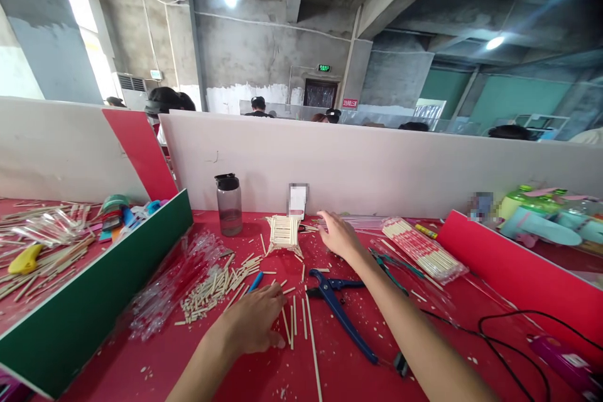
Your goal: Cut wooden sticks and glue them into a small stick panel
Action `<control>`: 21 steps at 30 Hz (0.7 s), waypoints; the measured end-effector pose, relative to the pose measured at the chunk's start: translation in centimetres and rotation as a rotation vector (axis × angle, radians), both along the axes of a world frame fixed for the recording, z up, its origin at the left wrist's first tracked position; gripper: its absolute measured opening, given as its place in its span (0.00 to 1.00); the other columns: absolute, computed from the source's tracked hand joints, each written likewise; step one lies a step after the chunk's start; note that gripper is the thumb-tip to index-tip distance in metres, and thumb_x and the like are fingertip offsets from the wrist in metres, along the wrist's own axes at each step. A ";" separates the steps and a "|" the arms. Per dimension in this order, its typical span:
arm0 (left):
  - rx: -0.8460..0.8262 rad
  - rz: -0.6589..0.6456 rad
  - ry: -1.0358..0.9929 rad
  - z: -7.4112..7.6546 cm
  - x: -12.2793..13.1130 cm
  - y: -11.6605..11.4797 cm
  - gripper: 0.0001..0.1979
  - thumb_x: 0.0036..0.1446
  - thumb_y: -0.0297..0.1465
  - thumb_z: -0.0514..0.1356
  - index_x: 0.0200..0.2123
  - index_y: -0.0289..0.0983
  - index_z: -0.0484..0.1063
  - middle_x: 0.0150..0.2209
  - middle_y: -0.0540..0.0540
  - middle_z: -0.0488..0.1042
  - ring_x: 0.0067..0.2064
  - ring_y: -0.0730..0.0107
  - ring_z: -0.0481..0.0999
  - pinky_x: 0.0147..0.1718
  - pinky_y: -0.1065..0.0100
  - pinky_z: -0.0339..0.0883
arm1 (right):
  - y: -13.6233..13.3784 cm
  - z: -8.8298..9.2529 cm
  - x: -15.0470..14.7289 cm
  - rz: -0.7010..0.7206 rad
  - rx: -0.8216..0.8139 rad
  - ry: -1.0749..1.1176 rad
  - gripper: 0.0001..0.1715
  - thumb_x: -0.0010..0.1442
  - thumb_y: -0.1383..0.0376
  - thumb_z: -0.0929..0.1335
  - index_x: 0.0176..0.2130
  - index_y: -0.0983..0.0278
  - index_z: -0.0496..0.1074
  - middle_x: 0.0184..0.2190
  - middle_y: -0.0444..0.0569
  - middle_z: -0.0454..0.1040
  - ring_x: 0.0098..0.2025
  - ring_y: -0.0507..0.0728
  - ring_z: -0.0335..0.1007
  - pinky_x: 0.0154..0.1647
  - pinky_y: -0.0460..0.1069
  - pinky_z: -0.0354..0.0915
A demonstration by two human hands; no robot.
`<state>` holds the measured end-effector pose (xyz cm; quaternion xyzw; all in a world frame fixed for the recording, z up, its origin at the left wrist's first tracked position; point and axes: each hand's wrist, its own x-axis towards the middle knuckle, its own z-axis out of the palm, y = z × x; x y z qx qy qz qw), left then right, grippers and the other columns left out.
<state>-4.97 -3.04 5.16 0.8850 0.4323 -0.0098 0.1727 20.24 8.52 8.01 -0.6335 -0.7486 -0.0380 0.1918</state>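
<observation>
My left hand (258, 319) hovers low over the table, palm down, thumb and fingers apart. Cut wooden sticks (294, 317) lie just right of it, and a blue pen-like item (255, 281) is beyond its knuckles. My right hand (340, 237) is stretched out farther back, its fingers apart with nothing visible in them. Left of that hand stands a small structure of stacked wooden sticks (284, 233). A blue-handled cutter (340, 311) lies between my arms. One long thin stick (313, 345) runs toward the near edge.
Short stick pieces (211, 289) and clear plastic wrappers (176, 282) lie left. A black-lidded bottle (228, 206) stands behind them. Packaged sticks (421, 248) and a black cable (490, 336) are right. A green divider (108, 282), red divider (518, 276) and white partition (330, 163) bound the space.
</observation>
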 end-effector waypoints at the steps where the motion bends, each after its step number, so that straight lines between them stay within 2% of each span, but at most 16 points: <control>1: -0.001 -0.004 -0.001 0.1 0.0 0.1 0.29 0.52 0.39 0.66 0.57 0.38 0.70 0.57 0.37 0.70 0.59 0.46 0.70 0.58 0.55 0.63 | -1.6 0.1 0.0 0.041 0.025 0.067 0.20 0.67 0.65 0.62 0.58 0.61 0.67 0.55 0.53 0.74 0.53 0.59 0.71 0.50 0.49 0.62; 3: -0.005 -0.014 -0.005 0.2 0.0 0.2 0.28 0.52 0.37 0.66 0.56 0.37 0.70 0.56 0.37 0.71 0.58 0.48 0.70 0.58 0.57 0.62 | -4.9 0.0 -0.3 0.097 0.010 0.200 0.14 0.66 0.65 0.63 0.49 0.60 0.73 0.46 0.50 0.79 0.45 0.58 0.75 0.46 0.48 0.64; 5: -0.011 -0.021 -0.007 0.3 0.0 0.3 0.25 0.52 0.35 0.66 0.54 0.37 0.72 0.55 0.38 0.71 0.57 0.50 0.71 0.57 0.59 0.64 | -7.8 -0.4 -1.0 0.188 -0.019 0.348 0.12 0.65 0.63 0.63 0.43 0.60 0.75 0.39 0.48 0.81 0.40 0.57 0.76 0.42 0.48 0.65; 9: -0.014 -0.011 -0.014 0.1 -0.1 0.5 0.22 0.53 0.38 0.66 0.51 0.39 0.73 0.54 0.40 0.72 0.56 0.52 0.72 0.56 0.61 0.65 | -11.3 -2.0 -3.2 0.287 -0.095 0.560 0.11 0.64 0.63 0.64 0.37 0.62 0.76 0.32 0.47 0.80 0.34 0.56 0.76 0.36 0.47 0.65; 14: 0.018 0.030 -0.032 -0.7 0.6 0.2 0.27 0.51 0.46 0.67 0.49 0.37 0.74 0.53 0.38 0.74 0.56 0.48 0.72 0.56 0.59 0.65 | -12.4 -3.7 -5.1 0.330 -0.084 0.551 0.11 0.64 0.65 0.64 0.36 0.60 0.77 0.34 0.46 0.81 0.35 0.56 0.76 0.37 0.46 0.64; 21: 0.055 0.077 0.019 -0.4 2.0 -0.8 0.18 0.56 0.37 0.62 0.48 0.37 0.74 0.53 0.38 0.74 0.60 0.50 0.69 0.60 0.59 0.61 | -12.9 -3.8 -5.5 0.328 -0.090 0.510 0.11 0.64 0.66 0.64 0.38 0.59 0.77 0.35 0.46 0.82 0.36 0.56 0.77 0.37 0.46 0.63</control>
